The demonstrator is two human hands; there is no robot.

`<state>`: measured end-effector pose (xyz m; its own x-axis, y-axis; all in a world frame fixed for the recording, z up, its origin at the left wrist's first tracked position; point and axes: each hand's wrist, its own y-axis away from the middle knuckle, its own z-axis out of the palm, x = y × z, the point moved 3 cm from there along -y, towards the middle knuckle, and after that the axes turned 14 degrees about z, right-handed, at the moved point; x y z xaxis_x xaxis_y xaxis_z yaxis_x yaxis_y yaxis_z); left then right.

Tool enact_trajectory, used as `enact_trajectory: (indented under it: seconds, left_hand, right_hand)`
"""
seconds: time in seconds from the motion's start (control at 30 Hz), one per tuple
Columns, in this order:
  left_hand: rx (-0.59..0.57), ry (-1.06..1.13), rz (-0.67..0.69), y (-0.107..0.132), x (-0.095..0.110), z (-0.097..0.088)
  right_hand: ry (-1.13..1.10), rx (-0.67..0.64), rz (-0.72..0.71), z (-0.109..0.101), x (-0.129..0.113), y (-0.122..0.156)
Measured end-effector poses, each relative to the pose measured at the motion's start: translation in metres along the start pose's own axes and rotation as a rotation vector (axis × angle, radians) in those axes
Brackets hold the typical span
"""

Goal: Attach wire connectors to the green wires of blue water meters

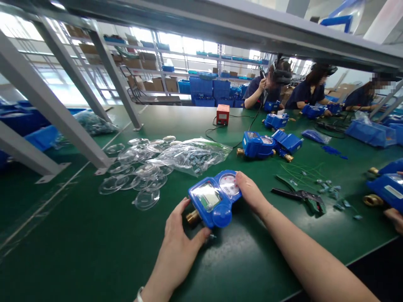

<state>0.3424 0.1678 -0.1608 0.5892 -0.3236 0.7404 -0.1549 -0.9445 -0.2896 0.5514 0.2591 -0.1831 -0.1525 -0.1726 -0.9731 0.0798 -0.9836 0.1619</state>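
Note:
A blue water meter (215, 198) with a small screen, a round dial and brass end fittings lies on the green table (94, 251) in front of me. My left hand (178, 245) grips its near left end by the brass fitting, thumb against the blue body. My right hand (250, 192) holds its right side next to the dial, fingers curled on the casing.
Several clear round lenses (138, 170) and a plastic bag of small parts (192, 156) lie to the left. Pliers (302, 196) and green wire ties lie to the right. More blue meters (267, 144), a red box (223, 113), blue bins and seated co-workers line the far side. Another person's hand (395, 218) is at the right edge.

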Motion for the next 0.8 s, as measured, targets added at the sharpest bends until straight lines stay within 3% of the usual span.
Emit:
enact_trajectory:
  seconds: [0.13,0.23,0.37,0.63,0.8]
  left_hand:
    - [0.081,0.318,-0.077,0.002,0.005,0.009]
    - [0.174,0.367,-0.059,0.011,0.016,0.018]
    - [0.107,0.367,-0.035,0.023,0.026,0.028]
    - [0.090,0.420,0.025,0.028,0.026,0.025]
    - [0.054,0.466,-0.045,0.025,0.009,-0.002]
  right_hand:
    - [-0.157,-0.080,0.138,0.002,-0.006,-0.002]
    - [-0.238,-0.151,0.286,0.004,-0.011,-0.002]
    - [-0.284,-0.182,0.403,0.001,-0.018,0.001]
    - [-0.275,-0.125,0.407,0.000,-0.025,0.006]
    - [-0.177,-0.055,0.299,0.022,-0.011,0.024]
